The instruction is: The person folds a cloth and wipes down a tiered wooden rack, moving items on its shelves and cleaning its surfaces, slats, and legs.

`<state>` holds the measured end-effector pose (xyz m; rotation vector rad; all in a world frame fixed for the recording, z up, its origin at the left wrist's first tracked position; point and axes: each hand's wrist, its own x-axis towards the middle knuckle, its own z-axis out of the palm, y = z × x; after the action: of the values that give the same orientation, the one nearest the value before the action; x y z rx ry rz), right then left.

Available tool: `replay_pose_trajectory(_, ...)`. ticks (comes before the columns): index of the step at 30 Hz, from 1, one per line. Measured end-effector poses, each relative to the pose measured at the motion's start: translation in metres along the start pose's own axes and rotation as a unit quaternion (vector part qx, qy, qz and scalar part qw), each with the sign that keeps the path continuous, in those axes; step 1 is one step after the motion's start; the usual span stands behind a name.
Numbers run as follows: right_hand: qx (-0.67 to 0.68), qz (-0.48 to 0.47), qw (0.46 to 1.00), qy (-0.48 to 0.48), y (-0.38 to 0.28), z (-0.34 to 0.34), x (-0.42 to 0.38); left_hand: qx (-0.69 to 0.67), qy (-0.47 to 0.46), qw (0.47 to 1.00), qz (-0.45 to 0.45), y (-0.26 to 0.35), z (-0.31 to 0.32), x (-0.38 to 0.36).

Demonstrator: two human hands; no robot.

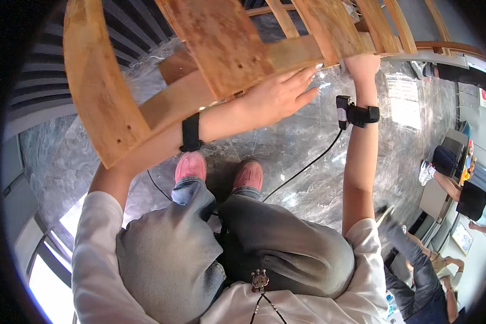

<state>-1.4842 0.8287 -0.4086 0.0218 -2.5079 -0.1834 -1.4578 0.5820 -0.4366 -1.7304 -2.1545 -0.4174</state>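
A wooden slatted frame (pixel 229 51) spans the top of the head view, its slats fixed along a curved rail (pixel 181 100). My left hand (pixel 278 97) is just below the rail with its fingers stretched out and its thumb apart; a small shiny spot shows by the fingertips. The left forearm passes behind the lower end of a slat. Farther right, my right hand (pixel 362 67) is closed at the rail's underside. Its fingers are mostly hidden, and what they grip cannot be made out. A small black device (pixel 344 110) is strapped to my right wrist, and a black band (pixel 191 132) circles my left.
Black cables (pixel 310 167) run from the wrists past my knees. My pink shoes (pixel 248 175) stand on the grey floor (pixel 302 146). Dark slats (pixel 48 75) line the far left. At right are other people (pixel 416 264) and a cabinet (pixel 440 197) with things on it.
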Motion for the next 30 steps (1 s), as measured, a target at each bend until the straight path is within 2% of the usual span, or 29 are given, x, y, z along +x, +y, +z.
replay_pose_trajectory(2,0.112,0.069,0.989,-0.063,-0.001,0.000,0.000,0.019,-0.008,1.000,0.005,-0.001,0.002,0.000)
replay_pose_trajectory(3,0.110,0.072,0.989,-0.065,-0.005,-0.004,-0.003,0.055,-0.014,0.998,0.018,0.000,0.002,0.001)
replay_pose_trajectory(5,0.043,0.066,0.997,0.015,-0.020,-0.014,-0.007,0.093,-0.018,0.995,0.031,-0.001,0.003,0.002)
replay_pose_trajectory(8,0.095,0.070,0.991,0.064,-0.040,-0.034,-0.020,0.078,-0.018,0.997,0.020,-0.002,0.005,0.001)
replay_pose_trajectory(13,0.144,0.090,0.984,0.050,-0.049,-0.057,-0.048,0.063,-0.022,0.997,0.024,-0.004,0.007,0.000)
replay_pose_trajectory(15,0.207,0.238,0.947,0.052,-0.048,-0.068,-0.068,0.050,-0.017,0.998,0.030,-0.005,0.007,-0.001)
replay_pose_trajectory(17,0.218,0.269,0.934,0.086,-0.056,-0.091,-0.047,0.032,-0.012,0.999,0.042,-0.005,0.007,-0.001)
replay_pose_trajectory(19,0.294,0.243,0.904,0.193,-0.053,-0.102,-0.021,0.079,-0.043,0.995,0.042,-0.004,0.001,-0.001)
replay_pose_trajectory(21,0.271,0.188,0.919,0.214,-0.049,-0.096,0.006,0.074,-0.026,0.995,0.059,-0.004,0.004,-0.002)
replay_pose_trajectory(23,0.456,0.221,0.854,0.115,-0.072,-0.082,0.027,-0.011,-0.003,0.999,0.041,-0.004,0.007,-0.004)
replay_pose_trajectory(24,0.421,0.192,0.885,0.059,-0.076,-0.065,0.035,-0.012,-0.002,0.999,0.046,-0.004,0.006,-0.003)
replay_pose_trajectory(25,0.298,0.113,0.947,0.032,-0.076,-0.046,0.035,-0.017,0.006,0.999,0.044,-0.004,0.005,-0.003)
replay_pose_trajectory(26,0.204,0.051,0.978,0.021,-0.075,-0.033,0.033,-0.022,0.013,0.999,0.039,-0.005,0.003,-0.003)
replay_pose_trajectory(30,0.111,0.010,0.994,-0.001,-0.072,-0.011,0.025,-0.004,-0.014,1.000,0.027,-0.007,0.000,-0.002)
